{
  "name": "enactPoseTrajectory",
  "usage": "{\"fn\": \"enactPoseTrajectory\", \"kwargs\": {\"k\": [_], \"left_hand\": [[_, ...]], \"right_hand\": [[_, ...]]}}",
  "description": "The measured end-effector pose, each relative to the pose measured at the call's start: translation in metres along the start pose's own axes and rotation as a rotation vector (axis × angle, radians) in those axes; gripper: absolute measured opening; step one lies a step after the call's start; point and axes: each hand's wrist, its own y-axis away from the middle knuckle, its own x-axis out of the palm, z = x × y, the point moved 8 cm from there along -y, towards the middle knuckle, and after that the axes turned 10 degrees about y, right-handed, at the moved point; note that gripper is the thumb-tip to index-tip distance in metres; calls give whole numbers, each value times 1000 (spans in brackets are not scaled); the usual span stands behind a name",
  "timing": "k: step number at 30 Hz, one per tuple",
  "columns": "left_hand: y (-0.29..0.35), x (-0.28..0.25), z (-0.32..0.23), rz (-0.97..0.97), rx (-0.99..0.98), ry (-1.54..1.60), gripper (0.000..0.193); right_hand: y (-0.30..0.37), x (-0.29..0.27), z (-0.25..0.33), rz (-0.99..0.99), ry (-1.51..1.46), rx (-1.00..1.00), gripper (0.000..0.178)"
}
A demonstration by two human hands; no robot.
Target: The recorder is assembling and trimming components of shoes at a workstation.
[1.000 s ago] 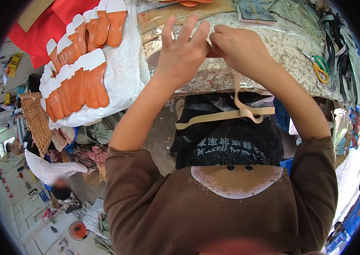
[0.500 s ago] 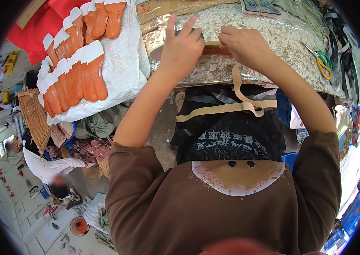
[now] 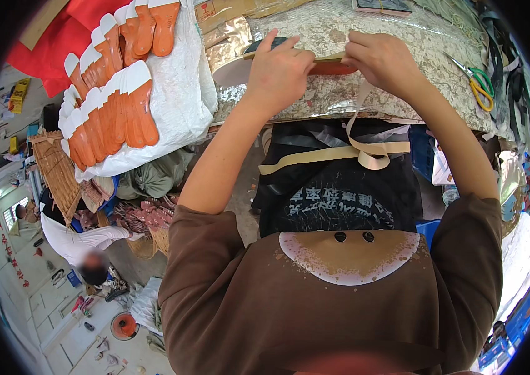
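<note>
Above the table's near edge, my left hand (image 3: 279, 74) pinches the middle of a shoe insole (image 3: 234, 72), its white forefoot pointing left and its orange heel end toward the right. My right hand (image 3: 385, 61) has its fingers closed at the heel end, on the insole's edge and a beige tape (image 3: 354, 125). Along the insole's far edge runs a thin beige strip. From the right hand the tape hangs down, loops and lies across the black cloth on my lap (image 3: 334, 206). My fingers hide part of the insole.
On a white sheet (image 3: 180, 100) at the left lie rows of orange-and-white insoles (image 3: 112, 119). Scissors with green and yellow handles (image 3: 479, 87) rest at the table's right, beside dark strips (image 3: 516, 81). A dark object (image 3: 264, 45) sits behind the insole. Another person (image 3: 84, 240) is at lower left.
Both hands have shifted a little to the right, the right hand more, and the gap between them is wider. More of the orange heel end shows. The hanging tape has swung and twisted.
</note>
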Motion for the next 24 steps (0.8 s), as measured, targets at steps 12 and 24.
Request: {"fn": "enactPoseTrajectory", "kwargs": {"k": [12,24], "left_hand": [[-27,19,-21,224,-30,-43,27],[21,-77,-55,149,-108,196,24]], "right_hand": [[33,21,-41,305,-473,586,35],[59,-14,-17,-5,-1072,560,50]]}}
